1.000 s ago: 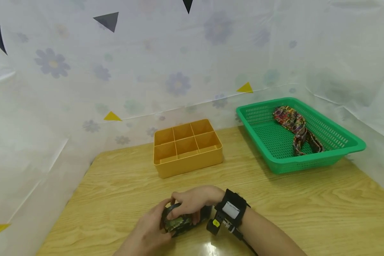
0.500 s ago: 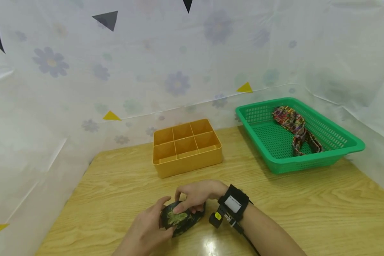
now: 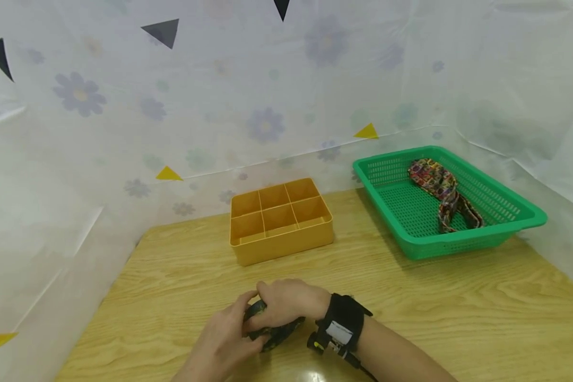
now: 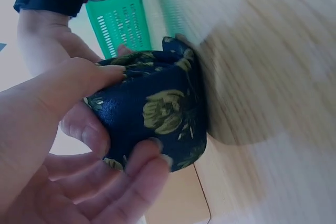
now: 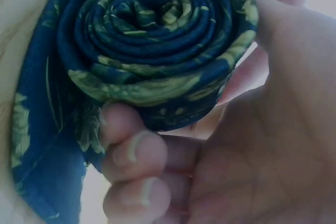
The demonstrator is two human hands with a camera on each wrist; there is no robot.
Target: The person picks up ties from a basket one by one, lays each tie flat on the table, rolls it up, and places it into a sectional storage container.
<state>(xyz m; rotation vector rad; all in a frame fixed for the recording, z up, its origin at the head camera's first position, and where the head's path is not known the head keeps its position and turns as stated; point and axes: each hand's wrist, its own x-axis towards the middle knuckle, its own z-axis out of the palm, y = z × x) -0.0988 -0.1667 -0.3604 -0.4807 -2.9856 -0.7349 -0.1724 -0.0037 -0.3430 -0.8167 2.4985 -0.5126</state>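
A dark blue necktie with a yellow-green leaf print (image 3: 273,333) (image 4: 157,114) (image 5: 152,45) is wound into a tight roll near the front of the wooden table (image 3: 458,297). My left hand (image 3: 229,339) (image 4: 79,145) cups the roll from the left, thumb over its top and fingers under it. My right hand (image 3: 286,303) (image 5: 220,145) covers it from above and grips it, fingers curled round the coil. In the right wrist view the spiral of the roll faces the camera, with a loose tail (image 5: 37,156) hanging at the left.
A yellow divided organiser box (image 3: 280,220) with several compartments stands at the middle of the table. A green mesh basket (image 3: 506,223) at the back right holds a multicoloured patterned necktie (image 3: 441,191). A translucent flowered curtain (image 3: 219,95) hangs close behind and at both sides.
The roll has been turned and tightened between both hands. My right hand has come down over it and hides most of its print from the head view; the wrist strap has shifted nearer.
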